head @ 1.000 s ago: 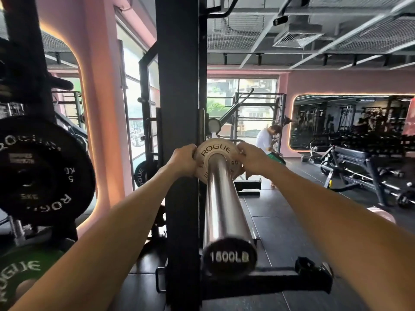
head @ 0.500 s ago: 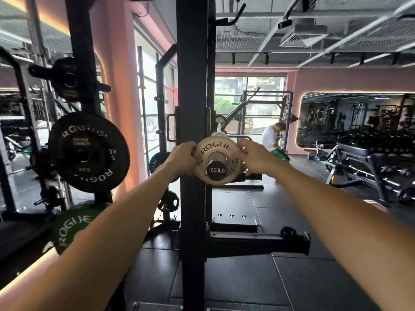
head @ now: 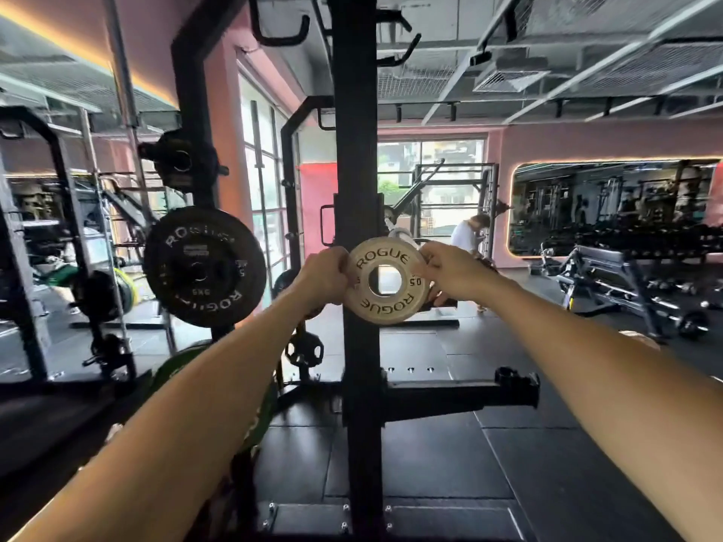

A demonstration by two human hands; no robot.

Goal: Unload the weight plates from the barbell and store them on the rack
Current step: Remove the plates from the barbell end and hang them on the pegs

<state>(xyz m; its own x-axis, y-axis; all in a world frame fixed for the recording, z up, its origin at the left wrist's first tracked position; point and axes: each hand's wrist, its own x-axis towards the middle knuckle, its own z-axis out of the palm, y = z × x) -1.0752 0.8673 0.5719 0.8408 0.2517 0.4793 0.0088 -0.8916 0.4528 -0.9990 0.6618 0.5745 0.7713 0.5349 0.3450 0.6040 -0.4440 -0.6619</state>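
A small white ROGUE weight plate (head: pixel 385 307) hangs in the air in front of the black rack upright (head: pixel 354 170), its centre hole empty. My left hand (head: pixel 324 277) grips its left edge and my right hand (head: pixel 450 273) grips its right edge. Behind the plate, part of the barbell (head: pixel 401 234) shows as a pale sleeve end. To the left, a black 5 kg ROGUE plate (head: pixel 203 266) sits on a storage peg of the rack, with a smaller black plate (head: pixel 182 160) above it and a green plate (head: pixel 258 416) partly hidden below my left forearm.
A black safety arm (head: pixel 461 395) sticks out to the right of the upright at knee height. A bench and dumbbell rack (head: pixel 610 279) stand at the right. A person in a white shirt (head: pixel 467 232) bends over in the background. Black rubber floor lies below.
The white plate has slid off the end of the barbell sleeve and is free in both hands. The view has pulled back and swung left, showing more of the storage pegs.
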